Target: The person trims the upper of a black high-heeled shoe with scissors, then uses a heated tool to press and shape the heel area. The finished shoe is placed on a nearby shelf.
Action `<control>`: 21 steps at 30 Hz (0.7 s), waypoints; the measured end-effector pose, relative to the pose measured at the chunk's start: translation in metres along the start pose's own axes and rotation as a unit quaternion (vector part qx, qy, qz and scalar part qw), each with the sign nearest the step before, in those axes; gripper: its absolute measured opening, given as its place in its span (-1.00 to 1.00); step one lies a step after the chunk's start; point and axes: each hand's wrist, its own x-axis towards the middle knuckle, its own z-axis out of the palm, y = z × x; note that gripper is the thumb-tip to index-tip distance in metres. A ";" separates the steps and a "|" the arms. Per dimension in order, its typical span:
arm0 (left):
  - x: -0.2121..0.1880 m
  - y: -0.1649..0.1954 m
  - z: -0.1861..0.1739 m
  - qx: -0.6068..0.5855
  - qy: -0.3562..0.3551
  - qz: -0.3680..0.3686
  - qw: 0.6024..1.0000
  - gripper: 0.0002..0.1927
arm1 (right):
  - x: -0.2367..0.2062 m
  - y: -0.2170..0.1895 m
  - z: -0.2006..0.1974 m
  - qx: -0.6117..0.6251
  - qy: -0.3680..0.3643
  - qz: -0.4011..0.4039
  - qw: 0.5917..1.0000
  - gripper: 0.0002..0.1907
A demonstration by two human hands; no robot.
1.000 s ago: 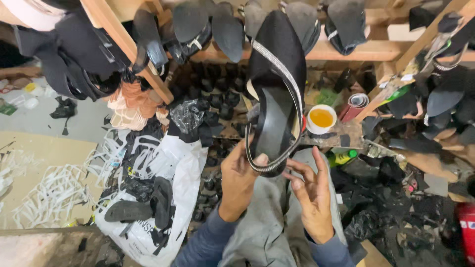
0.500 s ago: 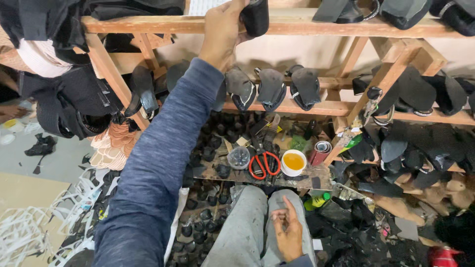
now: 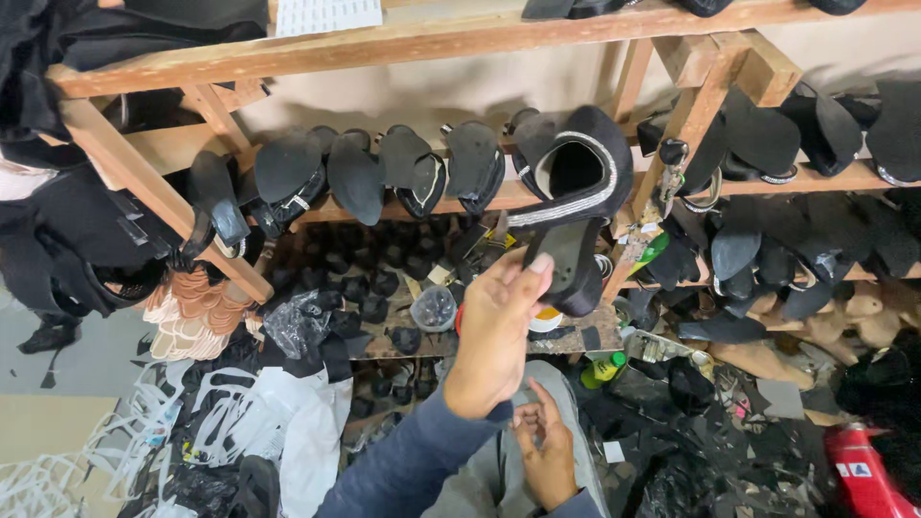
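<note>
Much of the left hand (image 3: 494, 331) is seen only from its back, so how its fingers wrap the black sandal (image 3: 576, 206) underneath cannot be made out; the thumb presses on the insole near the heel end, and the hand clearly has the sandal gripped. The shoe is slightly blurred. It sits just above and right of that hand, raised in front of the wooden rack (image 3: 422, 38), toe end up. Its sole is flat and matte black, and a wide black upper band, edged with a pale, glittering strip, arches over the front. The right hand (image 3: 545, 451) lies below the left, low over the lap, fingers loosely spread and holding nothing; its wrist is cut off by the lower edge. Above and left of the left hand, a row of similar black sandals (image 3: 384, 177) hangs on a rough timber rail. Left of both hands lies crumpled white plastic (image 3: 288, 422).
</note>
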 end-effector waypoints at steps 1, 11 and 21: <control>0.010 -0.015 0.003 0.025 0.006 -0.033 0.999 -0.57 | 0.000 0.000 0.000 0.007 -0.001 0.001 1.000 -0.32; 0.198 -0.115 0.054 0.130 0.042 0.066 0.988 -0.70 | 0.009 -0.006 -0.015 0.080 0.000 0.050 0.996 -0.37; 0.204 -0.133 0.062 0.388 0.065 0.228 0.890 -0.20 | 0.013 0.001 -0.035 0.083 0.009 -0.003 0.997 -0.44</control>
